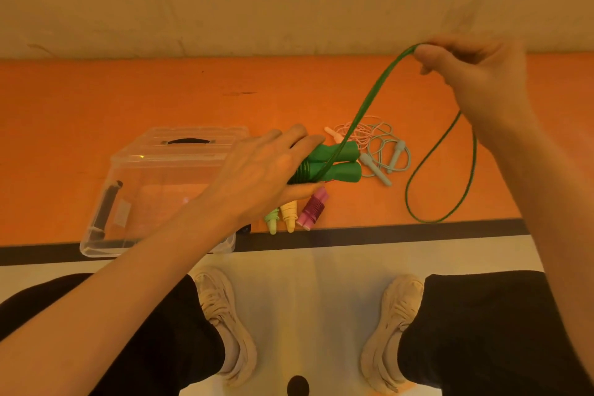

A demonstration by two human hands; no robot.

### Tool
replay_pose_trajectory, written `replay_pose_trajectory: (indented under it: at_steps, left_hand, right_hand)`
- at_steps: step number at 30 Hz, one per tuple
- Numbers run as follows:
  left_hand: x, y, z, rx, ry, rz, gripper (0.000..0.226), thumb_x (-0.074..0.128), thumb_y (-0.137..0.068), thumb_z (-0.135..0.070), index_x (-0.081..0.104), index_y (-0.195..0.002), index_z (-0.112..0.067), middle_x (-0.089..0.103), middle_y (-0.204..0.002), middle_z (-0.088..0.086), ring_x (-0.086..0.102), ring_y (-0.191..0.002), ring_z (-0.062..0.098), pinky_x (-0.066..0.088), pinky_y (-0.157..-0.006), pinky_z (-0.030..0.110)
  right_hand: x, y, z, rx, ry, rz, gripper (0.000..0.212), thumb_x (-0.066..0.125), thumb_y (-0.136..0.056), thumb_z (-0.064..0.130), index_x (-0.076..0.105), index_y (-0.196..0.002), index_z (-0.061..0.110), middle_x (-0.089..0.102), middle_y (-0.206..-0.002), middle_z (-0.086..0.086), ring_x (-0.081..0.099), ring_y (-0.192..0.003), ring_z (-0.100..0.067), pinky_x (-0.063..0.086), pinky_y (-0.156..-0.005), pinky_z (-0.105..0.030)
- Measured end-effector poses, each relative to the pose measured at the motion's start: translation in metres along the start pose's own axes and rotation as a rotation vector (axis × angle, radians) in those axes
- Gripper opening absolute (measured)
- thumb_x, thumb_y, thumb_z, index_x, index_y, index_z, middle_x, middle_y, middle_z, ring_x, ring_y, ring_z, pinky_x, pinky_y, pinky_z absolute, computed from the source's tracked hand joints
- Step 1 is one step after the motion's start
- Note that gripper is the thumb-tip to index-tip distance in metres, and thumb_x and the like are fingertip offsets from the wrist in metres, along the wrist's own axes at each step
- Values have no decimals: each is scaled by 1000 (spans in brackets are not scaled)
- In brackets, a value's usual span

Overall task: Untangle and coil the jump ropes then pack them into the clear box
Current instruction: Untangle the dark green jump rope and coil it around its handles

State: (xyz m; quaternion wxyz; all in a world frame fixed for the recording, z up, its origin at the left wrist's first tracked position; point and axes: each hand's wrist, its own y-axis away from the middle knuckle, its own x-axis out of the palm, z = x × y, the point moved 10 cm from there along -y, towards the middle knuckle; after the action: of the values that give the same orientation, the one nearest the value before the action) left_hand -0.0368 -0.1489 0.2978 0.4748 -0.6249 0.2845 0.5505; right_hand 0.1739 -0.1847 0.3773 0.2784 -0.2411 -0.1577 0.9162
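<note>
My left hand grips the two green handles of a green jump rope side by side above the orange mat. The green cord runs up from them to my right hand, which pinches it high at the right; from there a long loop hangs down to the mat. The clear box sits open at the left, with its lid and black handle behind it. A pink rope and a pale blue rope lie tangled beyond the green handles.
Light green, yellow and purple handles lie near the mat's front edge under my left hand. A dark strip borders the mat. My knees and pale shoes are below on a white floor. A tan wall rises behind the mat.
</note>
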Motion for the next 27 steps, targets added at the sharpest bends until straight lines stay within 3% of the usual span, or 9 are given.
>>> replay_pose_trajectory:
  at_steps: [3,7,9,11,13,18,22,24,27]
  left_hand:
    - [5,3,-1,-8,42,36,70,31,-87,-64,41,-139,-19,54,-115,1,58,-85,23,50,-61,42]
    - [9,7,-10,24,81,64,72,32,-92,-61,27,-148,-16,47,-120,1,49,-91,18,49,-68,42]
    - [4,8,-16,53,92,41,79,38,-92,-60,21,-151,-11,50,-114,2,45,-86,16,46,-66,36]
    - [-2,8,-22,72,120,15,86,41,-91,-59,12,-153,-7,55,-108,3,47,-82,16,45,-62,33]
    - [-5,7,-27,87,138,25,89,41,-88,-59,4,-154,-11,55,-105,2,50,-76,16,42,-57,31]
    - [-5,9,-32,151,61,47,71,42,-88,-63,27,-149,-29,50,-108,0,31,-72,7,25,-52,24]
    - [-2,11,-34,148,158,77,63,53,-86,-62,38,-139,-32,49,-110,0,37,-73,6,30,-50,24]
    - [-4,11,-36,148,219,76,59,55,-87,-59,41,-138,-32,48,-110,-2,36,-71,4,30,-49,22]
    - [-8,10,-40,159,336,90,59,55,-86,-56,37,-137,-34,39,-119,-3,52,-75,7,43,-45,24]
  right_hand:
    - [11,-8,-2,-13,4,-25,7,71,-83,22,72,-89,26,67,-74,18,58,-76,0,44,-71,-19]
    - [26,-14,-8,-12,-13,-6,13,72,-82,22,70,-82,35,66,-70,27,56,-73,5,42,-70,-16]
    - [34,-14,-14,-3,-11,14,13,72,-81,25,70,-80,38,70,-74,17,56,-75,-2,43,-69,-20]
    - [41,-13,-23,19,2,33,18,73,-80,25,71,-76,43,71,-79,-3,52,-76,-14,42,-68,-27]
    - [47,-13,-31,52,31,53,19,73,-82,25,70,-76,42,69,-81,-2,51,-76,-16,43,-67,-26]
    - [52,-12,-39,84,63,90,14,73,-83,23,68,-81,36,64,-80,12,49,-76,-16,42,-67,-24]
    - [56,-9,-43,108,70,123,12,72,-84,23,69,-82,34,60,-75,12,44,-66,-6,37,-61,-14]
    - [58,-8,-45,116,77,140,14,73,-83,23,68,-79,36,60,-77,9,45,-67,-5,37,-61,-14]
    - [63,-6,-50,150,85,168,12,73,-83,25,68,-81,35,62,-82,0,46,-69,-7,39,-62,-16]
